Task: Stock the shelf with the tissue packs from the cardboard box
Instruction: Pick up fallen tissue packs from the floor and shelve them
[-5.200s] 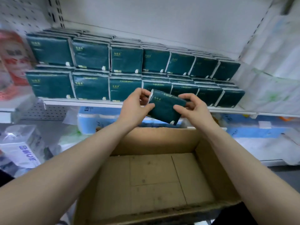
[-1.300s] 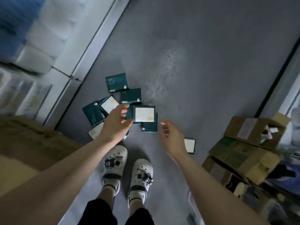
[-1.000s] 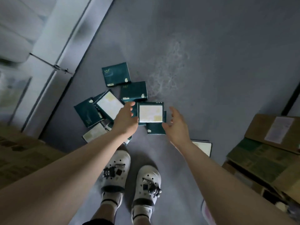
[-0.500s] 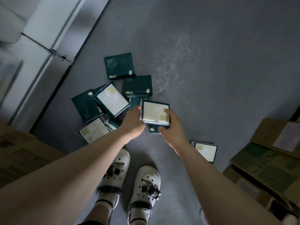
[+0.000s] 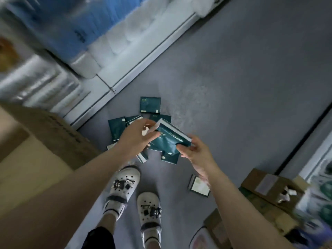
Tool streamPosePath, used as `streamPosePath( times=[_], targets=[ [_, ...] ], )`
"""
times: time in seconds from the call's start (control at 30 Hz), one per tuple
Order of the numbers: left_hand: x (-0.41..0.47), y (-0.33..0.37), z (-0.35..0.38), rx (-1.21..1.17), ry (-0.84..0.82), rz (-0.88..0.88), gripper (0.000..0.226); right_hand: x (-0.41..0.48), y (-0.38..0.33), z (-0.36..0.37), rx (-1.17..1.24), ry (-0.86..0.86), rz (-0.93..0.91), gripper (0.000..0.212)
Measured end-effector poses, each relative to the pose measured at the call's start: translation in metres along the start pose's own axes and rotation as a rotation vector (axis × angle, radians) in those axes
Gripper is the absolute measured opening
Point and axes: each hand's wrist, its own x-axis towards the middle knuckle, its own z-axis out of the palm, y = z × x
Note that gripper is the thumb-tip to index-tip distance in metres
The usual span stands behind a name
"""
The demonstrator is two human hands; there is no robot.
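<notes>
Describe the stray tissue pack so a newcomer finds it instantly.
Start at the grey floor, right of the white shoes. Between them and the cardboard boxes, one tissue pack lies alone, pale face up, apart from the dark green heap ahead.

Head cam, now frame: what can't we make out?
All head view.
- Dark green tissue pack, held by left hand and right hand: print motion-blurred.
- Green packs piled on grey floor: count hidden by hands.
- White wrapped shelf goods: blurred.
- Brown cardboard box: cut by left edge.

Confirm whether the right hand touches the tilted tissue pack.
Touching. Head view shows the right hand pinching the tilted tissue pack at its near corner.
</notes>
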Motion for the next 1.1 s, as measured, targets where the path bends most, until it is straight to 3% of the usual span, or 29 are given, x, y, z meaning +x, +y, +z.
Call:
streamPosePath(
  times=[0.23,0.4,0.73,1.1],
  targets=[
    [-0.068,0.014,-0.061,-0.414,0.179,-0.083,0.032,-0.042,-0.08,0.029,0.03,-0.123,-0.089,0.027],
    [-0.123,0.017,-0.107,-0.481,0.23,-0.024,0.03,-0.069,-0.115,0.066,-0.029,-0.221,-0.151,0.032],
    [-0.21,-0.01,-0.193,-0.533,0.55,-0.023,0.032,-0.1,-0.158,0.181,-0.193,-0.332,-0.237,0.048],
    [-0.28,-0.046,-0.3,-0.575,0.953,0.048,0.033,-0.153,-0.241,0.351,-0.416,-0.535,-0.605,0.033]
  ],
)
